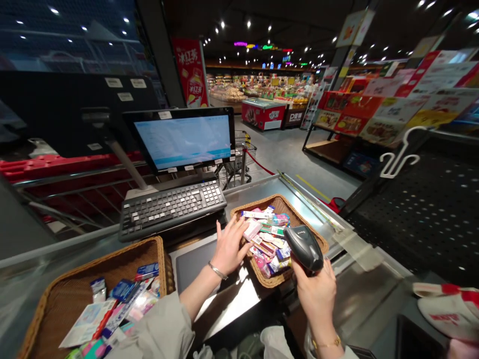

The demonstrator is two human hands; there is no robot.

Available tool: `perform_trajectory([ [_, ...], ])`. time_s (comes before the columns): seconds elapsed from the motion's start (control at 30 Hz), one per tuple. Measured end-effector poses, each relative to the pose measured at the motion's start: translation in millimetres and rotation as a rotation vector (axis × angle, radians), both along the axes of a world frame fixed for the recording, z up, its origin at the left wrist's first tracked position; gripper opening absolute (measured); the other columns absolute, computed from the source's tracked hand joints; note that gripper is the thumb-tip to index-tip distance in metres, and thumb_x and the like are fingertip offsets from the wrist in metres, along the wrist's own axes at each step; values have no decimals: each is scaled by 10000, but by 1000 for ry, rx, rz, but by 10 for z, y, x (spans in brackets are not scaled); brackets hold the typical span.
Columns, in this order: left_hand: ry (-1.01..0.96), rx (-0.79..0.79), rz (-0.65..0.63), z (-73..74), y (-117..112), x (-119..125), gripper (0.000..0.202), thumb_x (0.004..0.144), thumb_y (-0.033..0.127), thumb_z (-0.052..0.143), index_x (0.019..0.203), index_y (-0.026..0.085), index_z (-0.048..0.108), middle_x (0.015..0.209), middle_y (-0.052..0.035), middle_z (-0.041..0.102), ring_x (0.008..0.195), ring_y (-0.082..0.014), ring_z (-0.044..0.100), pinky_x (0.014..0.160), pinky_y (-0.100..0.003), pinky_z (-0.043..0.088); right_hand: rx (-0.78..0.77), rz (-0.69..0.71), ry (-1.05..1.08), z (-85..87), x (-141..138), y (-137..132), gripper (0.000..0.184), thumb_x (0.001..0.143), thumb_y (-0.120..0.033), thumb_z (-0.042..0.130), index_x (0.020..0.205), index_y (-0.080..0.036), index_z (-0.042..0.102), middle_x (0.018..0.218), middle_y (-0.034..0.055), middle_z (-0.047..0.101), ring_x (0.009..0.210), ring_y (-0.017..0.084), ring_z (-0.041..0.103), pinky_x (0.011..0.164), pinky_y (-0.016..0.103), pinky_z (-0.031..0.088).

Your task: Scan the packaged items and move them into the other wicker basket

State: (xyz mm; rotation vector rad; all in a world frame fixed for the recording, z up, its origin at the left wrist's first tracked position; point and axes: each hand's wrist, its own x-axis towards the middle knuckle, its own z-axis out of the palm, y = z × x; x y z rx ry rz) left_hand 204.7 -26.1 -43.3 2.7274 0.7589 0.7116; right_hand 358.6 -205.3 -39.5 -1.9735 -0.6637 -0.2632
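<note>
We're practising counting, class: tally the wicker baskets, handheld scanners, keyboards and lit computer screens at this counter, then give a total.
Wicker baskets: 2
Handheld scanner: 1
Keyboard: 1
Lit computer screen: 1
Total: 5

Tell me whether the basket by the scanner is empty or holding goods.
Holding goods: small packages are heaped inside the wicker basket, with the left hand at its rim.
</note>
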Motion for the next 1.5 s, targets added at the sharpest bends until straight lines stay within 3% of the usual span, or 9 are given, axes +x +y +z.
perform_trajectory([
  [0.17, -21, -5, 152, -26, 30, -779, 429, 926, 365, 505, 1339, 253, 482, 1450, -116, 491, 1414, -305, 331, 1122, -705, 105, -9, 162, -41, -59, -272, 237, 478, 726, -629, 598, 855, -170, 643, 958, 138, 651, 951, 293, 575, 938, 488, 405],
  [0.5, 10, 14, 637, -237, 89, -2632, 352, 914, 365, 496, 1236, 259, 590, 1359, -91, 587, 1326, -312, 456, 1112, -663, 232, -58, 514, -139, -105, -997, 588, 470, 803, -569, 562, 979, -145, 663, 1052, 163, 661, 1072, 308, 573, 986, 512, 392],
  [0.7, 187, -143, 743, -437, 65, -3294, 414, 874, 379, 544, 1277, 289, 572, 1385, -76, 566, 1341, -343, 431, 1084, -713, 225, -75, 693, -274, -181, -1404, 661, 328, 804, -467, 585, 954, -186, 667, 1139, 134, 671, 1147, 292, 574, 1055, 551, 318],
  [0.83, 339, -224, 717, -560, 44, -3528, 465, 833, 329, 607, 1293, 294, 555, 1443, -74, 507, 1388, -366, 354, 1076, -743, 173, -141, 753, -282, -247, -1637, 690, 332, 787, -444, 581, 974, -183, 663, 1175, 137, 667, 1183, 294, 568, 1068, 563, 300],
  [0.97, 448, -232, 599, -673, 64, -3628, 547, 753, 274, 701, 1281, 310, 562, 1469, -83, 474, 1413, -372, 307, 1099, -720, 129, -181, 763, -275, -302, -1843, 707, 329, 780, -441, 581, 977, -191, 666, 1179, 123, 671, 1184, 285, 573, 1084, 563, 274],
  [1.27, 588, -166, 296, -878, 204, -3547, 733, 592, 342, 842, 1272, 306, 570, 1496, -105, 431, 1431, -395, 244, 1116, -696, 41, -206, 769, -241, -242, -2187, 705, 299, 773, -429, 571, 946, -204, 665, 1141, 115, 685, 1186, 286, 569, 1077, 546, 272],
  [1.5, 649, -169, 237, -990, 209, -3494, 814, 583, 413, 851, 1317, 256, 537, 1501, -158, 407, 1448, -404, 183, 1118, -688, 27, -197, 763, -286, -196, -2303, 722, 307, 780, -401, 576, 1002, -203, 652, 1176, 119, 669, 1190, 277, 570, 1089, 548, 274],
])
